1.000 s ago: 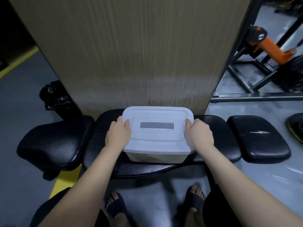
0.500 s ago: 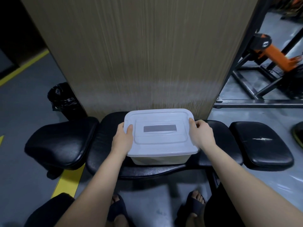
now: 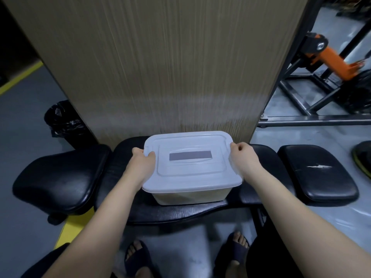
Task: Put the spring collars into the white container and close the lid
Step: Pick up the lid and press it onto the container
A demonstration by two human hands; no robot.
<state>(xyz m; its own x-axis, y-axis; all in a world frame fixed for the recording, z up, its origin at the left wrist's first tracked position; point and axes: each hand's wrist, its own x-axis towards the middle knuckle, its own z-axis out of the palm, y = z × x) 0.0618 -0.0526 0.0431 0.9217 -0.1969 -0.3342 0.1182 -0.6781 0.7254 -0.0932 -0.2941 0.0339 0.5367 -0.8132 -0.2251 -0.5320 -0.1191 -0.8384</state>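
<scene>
The white container (image 3: 190, 194) stood in the middle of the surface (image 3: 259, 157), with the lid (image 3: 190, 163) on top. The left hand (image 3: 141, 165) and the right hand (image 3: 244, 159) gripped the lid's side edges. No spring collars were visible outside; probably only the final pressing remained.

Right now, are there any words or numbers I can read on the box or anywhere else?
None can be read.
The grey strip on the lid of the white container looks blank.
The orange machine at the back is too blurred to show any lettering.
</scene>
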